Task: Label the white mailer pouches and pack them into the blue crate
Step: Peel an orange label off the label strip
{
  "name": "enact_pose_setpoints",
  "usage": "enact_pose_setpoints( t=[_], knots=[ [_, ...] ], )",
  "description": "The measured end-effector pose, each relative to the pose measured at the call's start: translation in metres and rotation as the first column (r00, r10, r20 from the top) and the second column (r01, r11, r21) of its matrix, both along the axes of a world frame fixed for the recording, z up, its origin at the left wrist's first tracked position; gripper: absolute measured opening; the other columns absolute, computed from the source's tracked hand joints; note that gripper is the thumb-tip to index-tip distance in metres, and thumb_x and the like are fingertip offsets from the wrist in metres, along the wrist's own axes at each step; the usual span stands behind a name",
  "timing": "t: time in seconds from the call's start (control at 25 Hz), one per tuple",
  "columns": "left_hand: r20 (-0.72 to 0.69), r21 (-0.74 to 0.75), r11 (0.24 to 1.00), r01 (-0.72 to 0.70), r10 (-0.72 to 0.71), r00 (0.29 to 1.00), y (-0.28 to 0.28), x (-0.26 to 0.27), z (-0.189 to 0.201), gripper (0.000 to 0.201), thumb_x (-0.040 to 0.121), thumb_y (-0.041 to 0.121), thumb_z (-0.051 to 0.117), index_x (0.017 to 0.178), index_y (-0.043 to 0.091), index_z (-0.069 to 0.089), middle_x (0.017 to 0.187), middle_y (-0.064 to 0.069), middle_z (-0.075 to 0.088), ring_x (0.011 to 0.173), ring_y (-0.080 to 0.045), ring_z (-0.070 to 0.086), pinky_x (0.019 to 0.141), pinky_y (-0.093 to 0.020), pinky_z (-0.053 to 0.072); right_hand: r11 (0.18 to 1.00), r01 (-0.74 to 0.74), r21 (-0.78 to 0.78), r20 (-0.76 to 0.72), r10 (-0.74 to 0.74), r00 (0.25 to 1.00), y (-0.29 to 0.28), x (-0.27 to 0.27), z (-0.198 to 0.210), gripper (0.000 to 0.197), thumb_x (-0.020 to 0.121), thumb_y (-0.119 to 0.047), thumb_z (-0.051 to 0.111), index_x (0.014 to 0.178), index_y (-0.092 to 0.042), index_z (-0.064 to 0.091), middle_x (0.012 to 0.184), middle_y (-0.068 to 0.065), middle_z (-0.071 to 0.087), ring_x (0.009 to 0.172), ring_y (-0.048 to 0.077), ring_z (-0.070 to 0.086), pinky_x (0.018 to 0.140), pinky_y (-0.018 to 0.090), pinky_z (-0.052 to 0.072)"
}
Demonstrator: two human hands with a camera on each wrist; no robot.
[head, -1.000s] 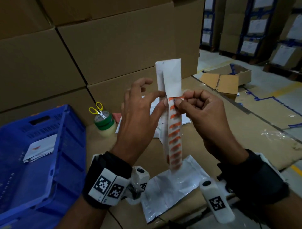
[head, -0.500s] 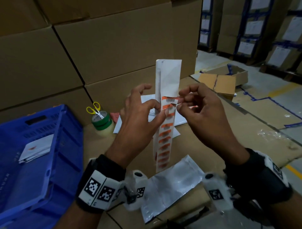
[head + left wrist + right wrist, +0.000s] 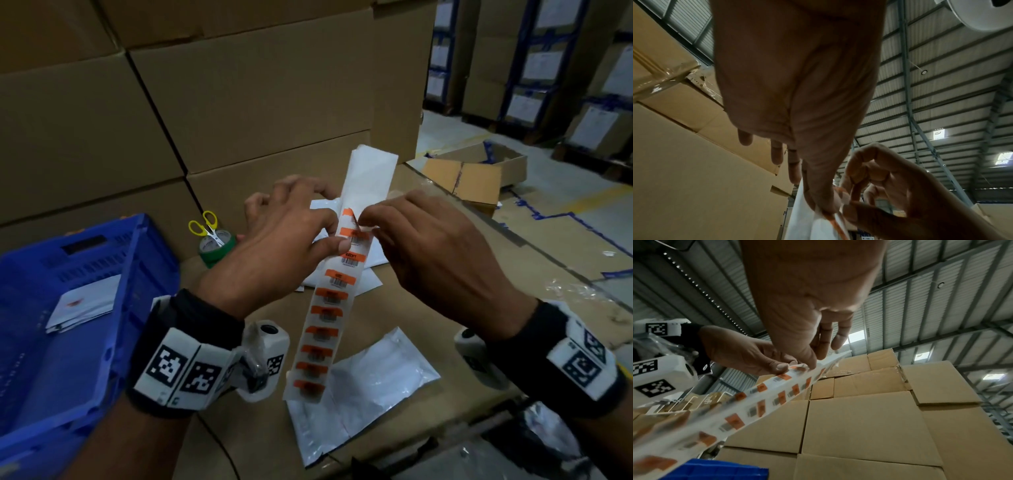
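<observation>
Shows the label strip [image 3: 330,301] held upright above the cardboard table [image 3: 513,274], gripped at its left edge between the thumb and forefinger of the left hand [image 3: 274,253], the other fingers spread loosely behind the backing. Shows the right hand [image 3: 435,253] with thumb and forefinger closed on the right corner of the topmost orange label [image 3: 347,213], remaining fingers loosely curled. Differs from the view a second ago, with fingertips merely picking at a flat label edge: right side of the label now lifted and curling off the backing, left side apparently adhered; strip also tilted, lower end swung toward the left wrist. Marks the peel as begun but unfinished, in judgement calling for a steady pull across the backing before any sticking. Leaves one white mailer pouch [image 3: 376,383] flat on the table below the strip, no label visible on its upper face; further pouches [image 3: 373,253] behind the hands; a few packed pouches [image 3: 85,301] on the floor of the blue crate [image 3: 137,240] at left. Places scissors [image 3: 205,224] atop a green tape roll [image 3: 215,248] beside the crate.
</observation>
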State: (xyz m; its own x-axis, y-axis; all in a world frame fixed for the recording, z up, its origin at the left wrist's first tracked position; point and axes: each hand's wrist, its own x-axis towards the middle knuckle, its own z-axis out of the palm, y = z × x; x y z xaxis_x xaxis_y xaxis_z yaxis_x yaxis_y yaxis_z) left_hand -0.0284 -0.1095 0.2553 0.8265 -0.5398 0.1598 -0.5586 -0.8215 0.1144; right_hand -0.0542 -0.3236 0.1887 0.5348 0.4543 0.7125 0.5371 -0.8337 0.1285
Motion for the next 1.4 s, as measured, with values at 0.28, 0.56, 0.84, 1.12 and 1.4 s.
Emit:
enact_pose_setpoints(
  t=[0.28, 0.56, 0.84, 1.12, 1.4],
  knots=[
    [-0.045, 0.186, 0.982, 0.031, -0.023, 0.999, 0.005, 0.008, 0.009, 0.016, 0.096, 0.055, 0.054, 0.090, 0.041, 0.052, 0.148, 0.018, 0.032, 0.145, -0.009, 0.008, 0.112, -0.044, 0.009, 0.985, 0.027, -0.173, 0.061, -0.016, 0.998, -0.009, 0.005, 0.002, 0.027, 0.103, -0.019, 0.048, 0.122, -0.012, 0.066, 0.123, 0.017, 0.054, 0.093, 0.032, 0.055, 0.070, 0.049, 0.050],
    [0.012, -0.001, 0.999, 0.037, -0.037, 0.999, 0.009, 0.017, 0.001, 0.023, 0.093, 0.061, 0.053, 0.102, 0.042, 0.062, 0.137, 0.020, 0.042, 0.139, -0.009, 0.022, 0.108, -0.041, 0.017, 0.996, -0.037, -0.083, 0.034, 0.040, 0.999, -0.011, 0.006, 0.001, 0.023, 0.105, -0.026, 0.053, 0.107, -0.009, 0.068, 0.117, 0.014, 0.064, 0.093, 0.030, 0.059, 0.073, 0.048, 0.049],
    [0.433, 0.073, 0.990, 0.119, -0.139, 0.890, 0.002, -0.010, -0.016, 0.075, 0.075, 0.076, 0.065, 0.133, 0.029, 0.062, 0.157, 0.000, 0.039, 0.145, -0.027, 0.031, 0.108, -0.052, 0.021, 0.914, 0.001, 0.406, -0.079, 0.033, 0.996, -0.006, 0.000, -0.011, 0.019, 0.101, -0.029, 0.062, 0.103, -0.011, 0.066, 0.112, 0.004, 0.064, 0.087, 0.013, 0.060, 0.068, 0.038, 0.055],
    [0.782, 0.090, 0.970, 0.224, -0.208, 0.587, 0.004, -0.020, -0.022, 0.012, 0.101, 0.019, 0.065, 0.107, 0.020, 0.075, 0.133, -0.001, 0.066, 0.128, -0.027, 0.055, 0.099, -0.047, 0.034, 0.894, -0.015, 0.448, -0.060, 0.047, 0.997, -0.001, -0.009, -0.007, 0.015, 0.100, -0.028, 0.063, 0.099, -0.013, 0.067, 0.105, -0.002, 0.065, 0.071, 0.008, 0.057, 0.059, 0.034, 0.048],
    [0.850, 0.105, 0.960, 0.260, -0.222, 0.477, 0.006, -0.020, -0.030, 0.013, 0.101, 0.013, 0.064, 0.101, 0.014, 0.077, 0.114, -0.002, 0.074, 0.110, -0.024, 0.054, 0.084, -0.041, 0.039, 0.904, -0.060, 0.423, -0.032, 0.081, 0.996, -0.006, -0.013, -0.003, 0.021, 0.102, -0.030, 0.061, 0.108, -0.011, 0.070, 0.118, 0.002, 0.066, 0.076, 0.010, 0.059, 0.061, 0.035, 0.051]
  ],
)
